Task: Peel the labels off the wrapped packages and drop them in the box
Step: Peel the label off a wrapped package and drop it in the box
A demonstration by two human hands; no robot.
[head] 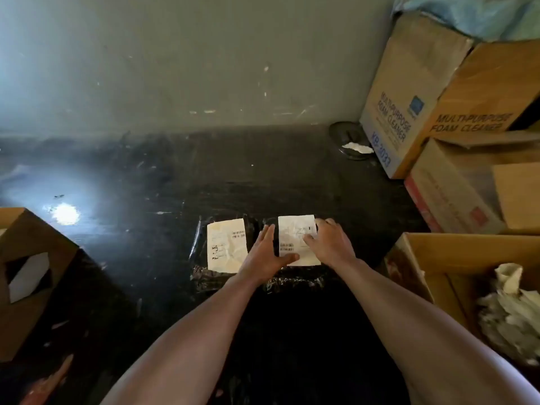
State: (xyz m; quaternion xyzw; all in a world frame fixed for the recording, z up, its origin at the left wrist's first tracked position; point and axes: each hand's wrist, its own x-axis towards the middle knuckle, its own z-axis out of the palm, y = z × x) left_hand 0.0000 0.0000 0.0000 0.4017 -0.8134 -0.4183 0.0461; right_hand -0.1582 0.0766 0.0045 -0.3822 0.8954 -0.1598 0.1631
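1. Dark glossy floor point(152, 182) by a grey scuffed wall, cartons stacked on the rt side.
2. Task item: white paper shipping label w/ barcodes point(295, 235), stuck on the rt black plastic-wrapped package point(292, 280), lying flat on the floor in front of the person.
3. Left hand point(264, 255): flat, fingers spread, pressing the label's left edge & the wrap; holds it down, nothing gripped.
4. Right hand point(328, 244): fingers curled over the label's rt edge/top corner. Can't tell if a corner is pinched yet; the paper looks fully stuck.
5. Just beside, to the left: second black wrapped package point(201, 277) w/ its own white creased label point(226, 247), untouched.
6. Open brown cardboard box point(467, 244) near the rt arm, crumpled white peeled papers point(514, 305) inside; likely the drop spot. Another brown carton w/ a cut-out hole point(32, 273) sits far left.
7. Step, as I read it: starting the peel on the rt label. Next needs a nail under a corner, slow low pull while the left hand pins the wrap, then over to the box. Risk: thin paper tears.
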